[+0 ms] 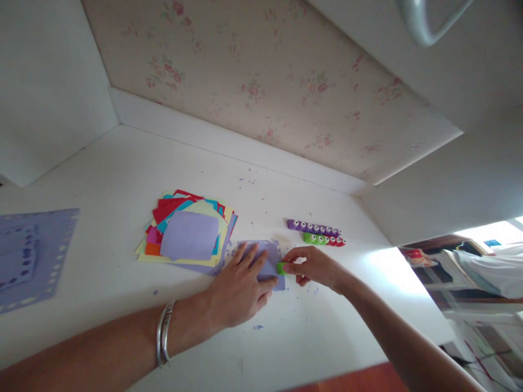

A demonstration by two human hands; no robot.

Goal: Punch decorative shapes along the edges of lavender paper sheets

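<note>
Resting the left hand (240, 288), spread open, on the purple sheet (271, 258) atop the white table (327, 332) and pinching the small green piece (280, 268) at the sheet's right edge in the curled right hand (314, 265).

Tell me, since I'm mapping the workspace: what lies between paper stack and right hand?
The head view shows the left hand on a purple sheet between paper stack and right hand.

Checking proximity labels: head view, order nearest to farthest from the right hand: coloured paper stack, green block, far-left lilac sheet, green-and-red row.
1. Green block: pinched in the right hand.
2. Green-and-red row: just beyond the hand.
3. Coloured paper stack: well to the left.
4. Lilac sheet: far left edge of the view.
</note>
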